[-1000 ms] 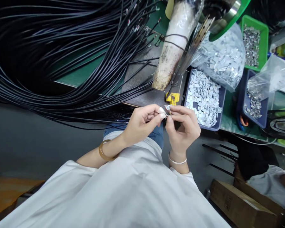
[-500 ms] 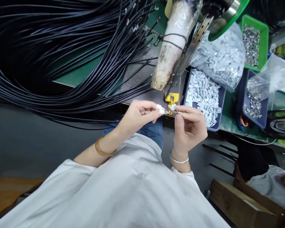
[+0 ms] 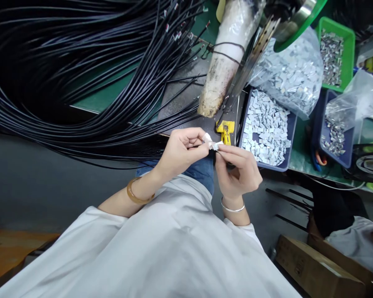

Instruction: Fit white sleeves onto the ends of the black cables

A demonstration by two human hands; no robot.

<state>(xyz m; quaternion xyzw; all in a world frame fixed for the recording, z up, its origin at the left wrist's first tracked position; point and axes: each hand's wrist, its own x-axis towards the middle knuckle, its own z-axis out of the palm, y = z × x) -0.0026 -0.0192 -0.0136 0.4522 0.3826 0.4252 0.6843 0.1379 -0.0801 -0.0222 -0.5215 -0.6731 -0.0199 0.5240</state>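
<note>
Small flat white piece (image 3: pixel 217 145), roughly rectangular with faint darker marks too small to read, tilted slightly at the fingertips, just over the worktop's (image 3: pixel 118 89) near edge in front of a yellow tool (image 3: pixel 225 127). Right hand (image 3: pixel 240 169) clamped on it by thumb and fingers; left hand (image 3: pixel 185 151) has thumb and finger pinched together, tips wrapped in white, right beside the piece's left end, whatever is between them hidden. Similar white pieces fill a blue tray (image 3: pixel 292 124) at the same edge, black cables (image 3: pixel 124 134) bunched toward the worktop's left end.
</note>
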